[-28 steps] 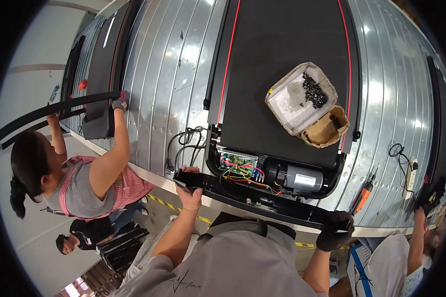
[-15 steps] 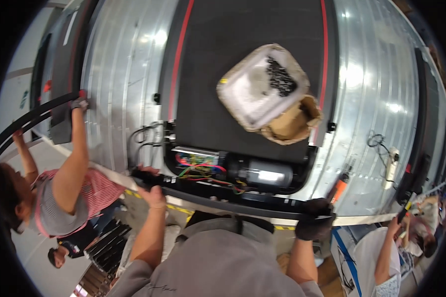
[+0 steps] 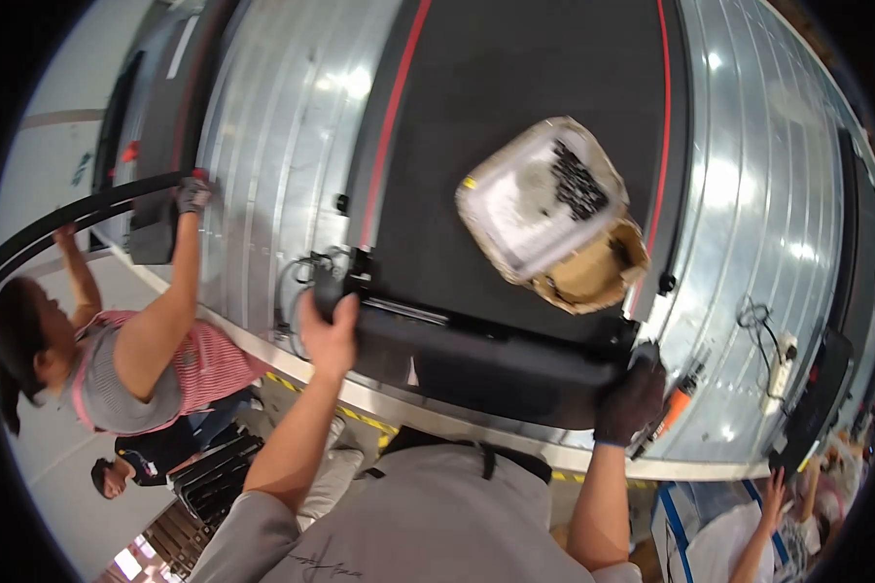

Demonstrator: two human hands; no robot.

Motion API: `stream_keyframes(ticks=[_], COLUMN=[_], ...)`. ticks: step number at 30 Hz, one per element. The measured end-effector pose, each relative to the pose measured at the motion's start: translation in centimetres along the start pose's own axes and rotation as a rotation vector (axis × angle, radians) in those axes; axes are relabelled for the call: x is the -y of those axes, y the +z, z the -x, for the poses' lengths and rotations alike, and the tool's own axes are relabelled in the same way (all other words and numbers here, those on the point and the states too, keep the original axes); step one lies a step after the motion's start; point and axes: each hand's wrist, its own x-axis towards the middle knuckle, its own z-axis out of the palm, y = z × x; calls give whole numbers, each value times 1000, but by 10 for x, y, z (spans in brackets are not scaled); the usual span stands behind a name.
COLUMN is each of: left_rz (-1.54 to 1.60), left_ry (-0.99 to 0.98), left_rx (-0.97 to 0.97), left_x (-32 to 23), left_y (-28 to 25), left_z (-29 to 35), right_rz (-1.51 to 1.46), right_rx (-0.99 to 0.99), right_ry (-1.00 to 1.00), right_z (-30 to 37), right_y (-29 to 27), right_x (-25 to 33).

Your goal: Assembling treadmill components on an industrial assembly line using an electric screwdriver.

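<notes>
A long black motor cover [image 3: 496, 374] lies across the near end of a treadmill [image 3: 515, 78], over the bay with the motor and wires, which it now hides. At the cover's left end is my bare left hand [image 3: 329, 335], thumb raised and fingers gripping the end piece. My right hand [image 3: 632, 398], in a dark glove, grips the cover's right end. Both hands are slightly blurred. On the belt beyond the cover sit a white tray [image 3: 520, 223] of black screws and an opened cardboard box [image 3: 593, 277].
An orange-handled tool [image 3: 679, 400] lies just right of my right hand. Farther right is a white power strip [image 3: 780, 374] with a black cable. Cables [image 3: 297, 282] lie beside the left end. At left, a person [image 3: 136, 360] holds a long black curved strip [image 3: 87, 219]; others stand right.
The cover has gone from the near edge, upright, to flat over the motor bay, carried by both hands. The motor and wires are now covered. The whole view has shifted slightly.
</notes>
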Motion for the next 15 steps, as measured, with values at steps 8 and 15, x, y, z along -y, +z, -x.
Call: stream_keyframes(ticks=[8,15], left_rz=[-398,-235], left_ry=[15,131], left_rx=[235,200], left_x=[-4,22], left_y=[65,69], left_z=[-68,-120], right_rz=[34,-26], right_rx=[118,100], right_ry=[126,56], right_z=[-40,-42], right_y=[49,76], right_x=[49,77])
